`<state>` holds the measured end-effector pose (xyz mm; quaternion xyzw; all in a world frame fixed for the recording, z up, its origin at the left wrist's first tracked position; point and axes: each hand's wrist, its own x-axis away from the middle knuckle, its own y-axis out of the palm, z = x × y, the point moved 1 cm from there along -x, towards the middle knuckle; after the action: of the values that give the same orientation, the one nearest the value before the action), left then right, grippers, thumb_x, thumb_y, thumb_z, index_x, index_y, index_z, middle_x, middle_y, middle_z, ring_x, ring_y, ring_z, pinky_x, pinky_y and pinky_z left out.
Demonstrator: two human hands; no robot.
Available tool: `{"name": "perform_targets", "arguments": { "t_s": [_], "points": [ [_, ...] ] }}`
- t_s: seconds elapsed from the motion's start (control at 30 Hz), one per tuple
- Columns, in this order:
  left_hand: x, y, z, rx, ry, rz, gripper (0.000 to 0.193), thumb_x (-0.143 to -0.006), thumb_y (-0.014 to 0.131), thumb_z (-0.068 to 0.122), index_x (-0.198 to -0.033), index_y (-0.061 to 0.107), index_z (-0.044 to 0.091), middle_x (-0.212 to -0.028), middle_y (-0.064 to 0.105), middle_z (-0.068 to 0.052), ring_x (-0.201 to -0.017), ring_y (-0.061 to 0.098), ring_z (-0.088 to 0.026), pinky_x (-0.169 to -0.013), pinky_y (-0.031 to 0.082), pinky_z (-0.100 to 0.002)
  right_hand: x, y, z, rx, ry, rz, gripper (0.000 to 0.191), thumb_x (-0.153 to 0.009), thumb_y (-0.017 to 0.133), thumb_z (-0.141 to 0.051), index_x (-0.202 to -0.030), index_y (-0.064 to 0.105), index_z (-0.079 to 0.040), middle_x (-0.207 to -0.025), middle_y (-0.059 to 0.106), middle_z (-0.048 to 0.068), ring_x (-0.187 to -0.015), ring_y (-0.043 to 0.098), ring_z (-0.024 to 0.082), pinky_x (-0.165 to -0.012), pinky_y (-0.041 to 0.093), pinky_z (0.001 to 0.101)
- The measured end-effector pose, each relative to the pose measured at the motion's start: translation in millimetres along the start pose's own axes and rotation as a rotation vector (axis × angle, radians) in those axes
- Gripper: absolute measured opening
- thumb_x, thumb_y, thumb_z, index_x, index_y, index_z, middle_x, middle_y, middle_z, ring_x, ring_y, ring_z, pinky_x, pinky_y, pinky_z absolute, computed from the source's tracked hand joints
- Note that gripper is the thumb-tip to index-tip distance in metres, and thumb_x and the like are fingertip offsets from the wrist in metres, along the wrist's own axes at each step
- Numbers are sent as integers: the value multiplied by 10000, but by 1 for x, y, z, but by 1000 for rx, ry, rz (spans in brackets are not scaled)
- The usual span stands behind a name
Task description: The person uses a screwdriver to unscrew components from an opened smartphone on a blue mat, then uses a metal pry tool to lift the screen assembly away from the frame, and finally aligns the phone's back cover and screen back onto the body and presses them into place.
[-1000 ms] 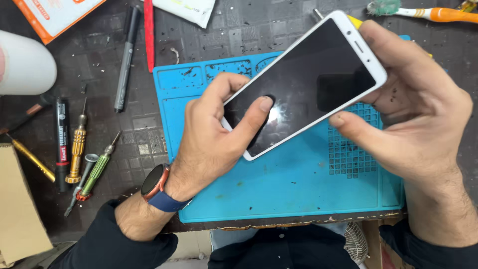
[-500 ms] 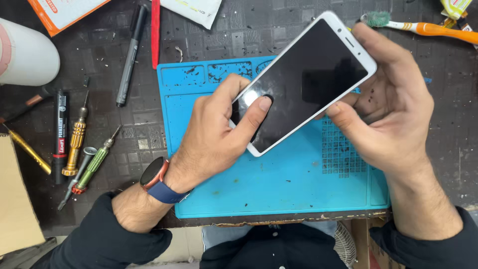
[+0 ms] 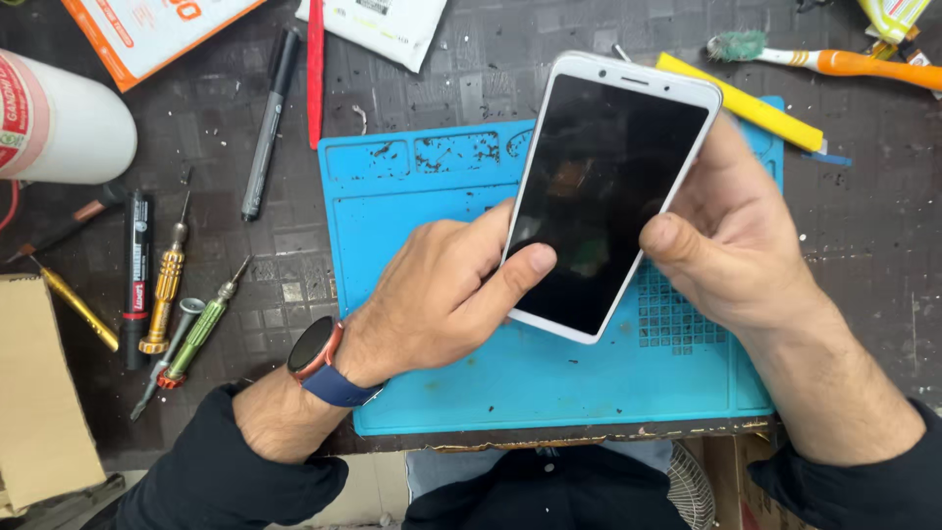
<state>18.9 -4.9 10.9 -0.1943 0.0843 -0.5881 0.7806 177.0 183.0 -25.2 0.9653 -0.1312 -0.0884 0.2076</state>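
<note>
from the head view, both hands hold a white-framed smartphone with a dark glass screen (image 3: pixel 610 196) just above a bright blue silicone work mat (image 3: pixel 442 383) on the dark, scuffed table (image 3: pixel 863 245). the left hand (image 3: pixel 432 294) clamps the phone's lower left edge, thumb lying on the glass near the bottom. the right hand (image 3: pixel 731 245) clamps the right edge, thumb tip pressed to the side of the frame, fingers hidden behind. the phone tilts, its top pointing away from the person. left of the mat lie a gold-handled screwdriver (image 3: pixel 164 280), a green-handled screwdriver (image 3: pixel 196 334) and a black marker pen (image 3: pixel 270 118); a long yellow flat bar (image 3: pixel 741 101) and an orange-handled brush (image 3: pixel 834 61) lie beyond the phone. my worry: the grip sits only on the edges, so a slip could drop the phone onto the mat, and hard thumb pressure on the screen might crack it.
</note>
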Motion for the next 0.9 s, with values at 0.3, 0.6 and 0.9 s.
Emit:
{"name": "perform_targets", "arguments": {
  "t_s": [0.3, 0.6, 0.9],
  "points": [
    [2, 4, -2, -193, 117, 32, 353, -1068, 575, 347, -838, 636, 86, -596, 598, -68, -524, 613, -274, -474, 424, -382, 2, -5, 12, 316, 93, 66, 496, -1077, 665, -297, -1459, 541, -5, -1276, 652, 43, -1228, 607, 109, -1068, 524, 290],
    [4, 3, -7, -147, 70, 66, 407, -1066, 550, 299, -756, 591, 39, -612, 599, -95, -531, 606, -285, -501, 437, -395, 2, -1, 8, 512, 195, -44, 156, -1007, 679, -145, -1097, 680, -18, -906, 628, 2, -808, 561, 47, -686, 476, 220],
    [2, 5, -7, -39, 137, 46, 428, -1080, 520, 306, -737, 651, 85, -599, 639, -26, -527, 649, -204, -493, 475, -333, -4, 1, 6, 509, 149, -58, 182, -1012, 653, -200, -1095, 663, -39, -922, 660, -30, -830, 592, 32, -718, 491, 206]
  ]
}}
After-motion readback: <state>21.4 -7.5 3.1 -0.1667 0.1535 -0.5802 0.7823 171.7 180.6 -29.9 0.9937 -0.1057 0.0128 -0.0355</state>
